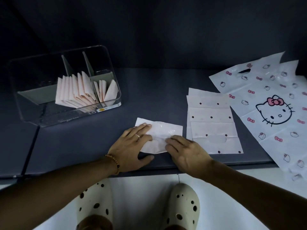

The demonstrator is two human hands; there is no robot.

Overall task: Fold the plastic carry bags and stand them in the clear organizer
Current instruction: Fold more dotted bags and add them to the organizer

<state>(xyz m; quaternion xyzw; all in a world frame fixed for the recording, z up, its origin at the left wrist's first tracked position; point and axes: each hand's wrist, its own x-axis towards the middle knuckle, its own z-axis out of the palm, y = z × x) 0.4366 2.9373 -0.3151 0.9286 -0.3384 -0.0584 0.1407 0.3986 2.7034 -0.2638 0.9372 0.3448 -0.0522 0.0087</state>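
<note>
Both flat hands, left hand [132,143] and right hand [186,151], press the bag [159,131]; rub the fold hard, so it stands in the organizer [33,107].

Person, bare forearms. Left hand [131,146]: ring [137,136], beaded bracelet [114,163] at wrist. Right hand [187,153]: unadorned. Feet: cream perforated clogs [182,205].
</note>
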